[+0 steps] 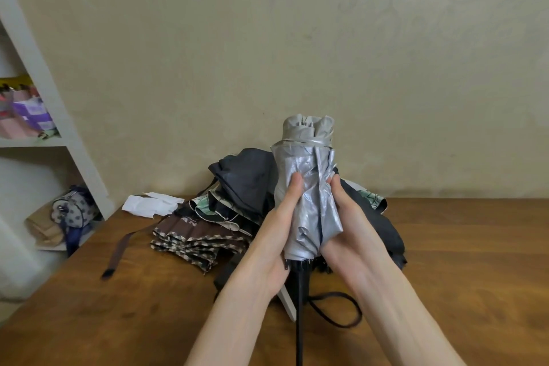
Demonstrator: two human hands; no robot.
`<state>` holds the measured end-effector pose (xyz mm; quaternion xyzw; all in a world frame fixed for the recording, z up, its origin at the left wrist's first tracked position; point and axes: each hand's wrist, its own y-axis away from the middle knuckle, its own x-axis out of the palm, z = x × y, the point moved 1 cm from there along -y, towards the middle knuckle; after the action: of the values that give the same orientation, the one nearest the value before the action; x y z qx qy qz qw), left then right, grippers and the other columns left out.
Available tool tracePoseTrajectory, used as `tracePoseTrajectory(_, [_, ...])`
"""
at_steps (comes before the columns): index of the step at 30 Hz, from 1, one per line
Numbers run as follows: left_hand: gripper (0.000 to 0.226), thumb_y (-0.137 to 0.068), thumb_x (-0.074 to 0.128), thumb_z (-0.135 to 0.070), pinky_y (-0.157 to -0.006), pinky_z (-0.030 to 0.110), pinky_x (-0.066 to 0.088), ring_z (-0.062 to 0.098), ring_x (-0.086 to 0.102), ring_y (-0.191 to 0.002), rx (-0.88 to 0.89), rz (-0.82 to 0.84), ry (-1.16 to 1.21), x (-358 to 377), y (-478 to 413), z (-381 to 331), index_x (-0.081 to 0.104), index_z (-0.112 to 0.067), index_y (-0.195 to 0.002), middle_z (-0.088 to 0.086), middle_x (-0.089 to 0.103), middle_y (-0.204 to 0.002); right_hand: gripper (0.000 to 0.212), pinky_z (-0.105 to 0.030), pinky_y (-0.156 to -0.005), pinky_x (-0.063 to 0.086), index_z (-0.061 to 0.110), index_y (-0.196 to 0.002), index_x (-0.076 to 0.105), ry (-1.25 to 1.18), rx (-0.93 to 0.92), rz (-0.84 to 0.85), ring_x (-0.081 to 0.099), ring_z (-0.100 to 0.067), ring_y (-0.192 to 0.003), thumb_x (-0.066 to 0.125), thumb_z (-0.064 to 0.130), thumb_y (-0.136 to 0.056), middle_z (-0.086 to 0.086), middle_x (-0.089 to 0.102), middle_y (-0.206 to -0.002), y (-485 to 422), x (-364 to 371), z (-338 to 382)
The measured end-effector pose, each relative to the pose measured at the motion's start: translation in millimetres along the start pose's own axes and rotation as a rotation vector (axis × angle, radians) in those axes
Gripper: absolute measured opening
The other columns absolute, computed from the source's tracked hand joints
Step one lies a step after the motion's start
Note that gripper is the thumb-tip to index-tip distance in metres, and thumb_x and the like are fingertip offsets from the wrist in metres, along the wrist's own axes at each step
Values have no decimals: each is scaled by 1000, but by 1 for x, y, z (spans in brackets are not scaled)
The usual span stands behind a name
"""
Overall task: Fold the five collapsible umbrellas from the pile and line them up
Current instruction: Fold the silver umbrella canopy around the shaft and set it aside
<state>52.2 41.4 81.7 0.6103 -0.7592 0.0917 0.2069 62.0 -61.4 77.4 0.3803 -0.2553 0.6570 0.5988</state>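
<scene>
At a brown wooden table by a beige wall and white shelf, the left hand and right hand clasp a crinkly silver umbrella upright, before a pile of limp dark umbrellas.

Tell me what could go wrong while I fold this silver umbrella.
The silver umbrella looks crumpled between the left hand and right hand, so its pleats may bunch unevenly. Its black shaft looks extended and could catch the black cord looped beneath. The brown strap lies near the edge of the table and could snag.
</scene>
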Motion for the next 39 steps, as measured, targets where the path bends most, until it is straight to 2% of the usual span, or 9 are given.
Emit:
tracePoseTrajectory(5, [58, -90, 62, -72, -65, 36, 65, 17, 80, -90, -2, -5, -211, -3, -3, 2, 75, -30, -127, 0, 82, -108, 48, -50, -108, 52, 15, -138, 68, 288, -187, -19, 71, -31, -124, 57, 48, -105, -12, 74, -132, 3, -6, 2])
tracePoseTrajectory(8, [71, -87, 63, -74, -41, 26, 47, 21, 68, -57, -9, -16, -251, -13, -4, -1, 77, -12, -117, 19, 78, -90, 35, -48, -82, 62, 11, -120, 73, 644, -409, -61, 76, -37, -105, 55, 39, -110, -17, 79, -111, 5, -13, 18])
tracePoseTrajectory(11, [86, -82, 69, -74, -38, 23, 38, 18, 56, -48, 20, -43, -250, -24, -4, -6, 70, 9, -105, 30, 64, -87, 31, -46, -89, 57, 15, -103, 78, 868, -622, -105, 74, -35, -100, 57, 37, -109, -14, 79, -100, 2, -21, 31])
tracePoseTrajectory(17, [58, -87, 73, -66, -44, 24, 31, 15, 43, -46, 132, -123, -189, -42, -6, -16, 62, -9, -86, 9, 47, -62, 39, -12, -71, 44, 7, -82, 75, 932, -673, -172, 58, 2, -70, 62, 35, -107, 8, 72, -75, -9, -38, 48])
tracePoseTrajectory(27, [55, -92, 70, -61, -40, 25, 33, 16, 41, -48, 297, -326, -125, -57, -12, -19, 55, -9, -82, 6, 45, -62, 32, -38, -102, 56, 12, -88, 80, 829, -501, -133, 75, -12, -101, 64, 34, -105, -3, 81, -94, -7, -35, 31])
tracePoseTrajectory(31, [49, -97, 66, -56, -53, 23, 46, 12, 54, -55, 421, -333, -260, -53, -14, -13, 58, -12, -77, -3, 56, -61, 28, -46, -106, 56, 18, -101, 80, 763, -451, 19, 73, -19, -119, 59, 35, -107, -3, 81, -108, -4, -23, 18])
tracePoseTrajectory(33, [47, -96, 66, -60, -70, 25, 53, 8, 64, -70, 451, -309, -356, -49, -16, -10, 70, -13, -96, -6, 68, -73, 33, -46, -105, 57, 9, -112, 76, 767, -454, 91, 73, -24, -120, 55, 34, -109, -9, 79, -117, -3, -20, 13])
tracePoseTrajectory(36, [59, -89, 67, -74, -99, 33, 56, 2, 71, -109, 471, -264, -437, -42, -19, -4, 66, -32, -131, -15, 77, -115, 32, -32, -81, 61, 4, -107, 68, 741, -454, 135, 77, -18, -90, 52, 31, -110, -3, 78, -93, -2, -17, 9])
tracePoseTrajectory(39, [75, -87, 49, -84, -117, 37, 44, -2, 55, -137, 414, -135, -504, -33, -24, 1, 47, -48, -153, -21, 60, -148, 29, -28, -65, 43, 12, -99, 64, 741, -497, 76, 49, -6, -62, 51, 35, -111, 11, 52, -68, -4, -17, 5])
